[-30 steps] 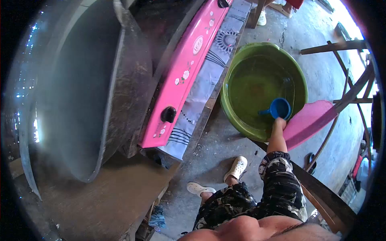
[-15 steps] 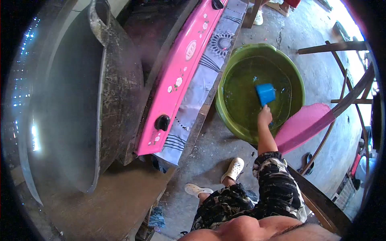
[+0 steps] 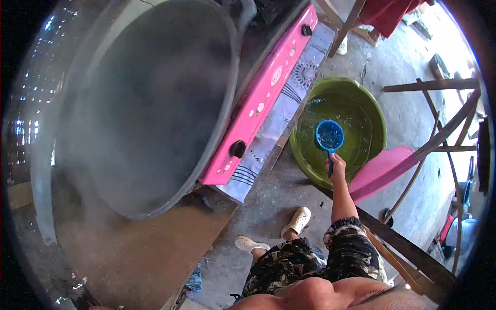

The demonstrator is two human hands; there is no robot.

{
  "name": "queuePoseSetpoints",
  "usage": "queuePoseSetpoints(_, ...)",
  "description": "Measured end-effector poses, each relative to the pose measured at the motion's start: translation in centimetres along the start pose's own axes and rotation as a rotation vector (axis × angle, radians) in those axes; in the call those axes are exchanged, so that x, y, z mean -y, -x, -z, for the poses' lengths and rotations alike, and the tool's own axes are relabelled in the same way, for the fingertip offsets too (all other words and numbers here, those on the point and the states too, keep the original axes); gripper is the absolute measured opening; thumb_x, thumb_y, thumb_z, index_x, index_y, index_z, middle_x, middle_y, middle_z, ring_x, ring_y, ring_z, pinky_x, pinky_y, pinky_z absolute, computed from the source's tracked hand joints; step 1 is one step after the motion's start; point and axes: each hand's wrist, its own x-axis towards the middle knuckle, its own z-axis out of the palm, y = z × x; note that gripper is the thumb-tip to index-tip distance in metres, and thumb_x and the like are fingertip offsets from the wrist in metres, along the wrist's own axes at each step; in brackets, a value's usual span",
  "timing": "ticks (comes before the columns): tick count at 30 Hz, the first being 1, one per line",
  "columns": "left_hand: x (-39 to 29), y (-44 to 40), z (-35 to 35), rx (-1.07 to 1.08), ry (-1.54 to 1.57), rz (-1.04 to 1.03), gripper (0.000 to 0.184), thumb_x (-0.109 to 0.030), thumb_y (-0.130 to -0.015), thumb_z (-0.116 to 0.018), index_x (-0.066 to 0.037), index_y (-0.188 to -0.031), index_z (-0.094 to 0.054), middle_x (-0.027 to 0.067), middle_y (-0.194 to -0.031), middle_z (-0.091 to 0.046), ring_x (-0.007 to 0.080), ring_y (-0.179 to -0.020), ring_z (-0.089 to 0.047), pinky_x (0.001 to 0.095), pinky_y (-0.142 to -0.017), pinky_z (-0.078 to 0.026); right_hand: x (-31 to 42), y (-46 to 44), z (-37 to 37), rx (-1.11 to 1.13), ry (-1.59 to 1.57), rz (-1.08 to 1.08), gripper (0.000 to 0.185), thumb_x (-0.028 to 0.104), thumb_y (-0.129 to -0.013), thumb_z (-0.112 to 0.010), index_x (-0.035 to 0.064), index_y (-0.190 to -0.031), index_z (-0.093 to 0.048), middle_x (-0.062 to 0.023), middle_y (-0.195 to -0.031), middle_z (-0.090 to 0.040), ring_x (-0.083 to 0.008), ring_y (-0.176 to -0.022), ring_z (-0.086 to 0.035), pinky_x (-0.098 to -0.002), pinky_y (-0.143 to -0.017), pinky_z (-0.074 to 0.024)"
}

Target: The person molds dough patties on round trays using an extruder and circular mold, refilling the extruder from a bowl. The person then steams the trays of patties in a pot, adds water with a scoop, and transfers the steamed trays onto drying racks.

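Observation:
My right hand (image 3: 337, 166) is closed around the handle of a blue dipper (image 3: 329, 135). The dipper's bowl faces up with water in it, and it is over the water in a large green basin (image 3: 382, 121) on the floor. My left hand does not show. To the left, a very large dark pan (image 3: 160, 103) gives off steam that blurs its inside. Beside the pan runs the pink front panel of a stove (image 3: 263, 94) with two black knobs (image 3: 237, 149).
A pink rounded piece (image 3: 380, 168) lies by the basin, partly under a wooden bar. Wooden frame legs (image 3: 431, 86) stand at the right. A brown board (image 3: 139, 253) lies below the pan. Another person's shoe (image 3: 342, 46) shows at the top.
My right hand has lifted the dipper and turned its bowl upward, moving it left over the basin. The view has shifted, showing more of the pan's inside.

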Motion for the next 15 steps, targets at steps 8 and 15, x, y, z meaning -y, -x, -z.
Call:
queuePoseSetpoints(8,-2.7,-2.5,-3.3,0.029,-0.242,-0.053,0.013,0.000,-0.068,-0.062,-0.003,-0.079,-0.059,0.0052,-0.068,-0.057,0.0159,-0.059,-0.052,0.0235,-0.055,-0.042,18.8,15.2,-7.9,0.117,0.013,0.257,0.016,0.016,-0.082,-0.055,0.0023,-0.091,-0.056,-0.0031,-0.067,-0.056,-0.0091,-0.046,-0.047,-0.0210,-0.040,-0.0368)
queuePoseSetpoints(15,-3.7,-3.8,-2.3,0.160,0.024,-0.092,0.012,-0.006,-0.069,-0.066,-0.006,-0.080,-0.060,0.0063,-0.068,-0.058,0.0179,-0.054,-0.053,0.0265,-0.048,-0.041,32.3,29.3,-15.6,0.388,0.130,0.427,0.018,0.009,-0.078,-0.052,-0.0002,-0.093,-0.053,-0.0055,-0.070,-0.056,-0.0091,-0.049,-0.050,-0.0197,-0.041,-0.0410)
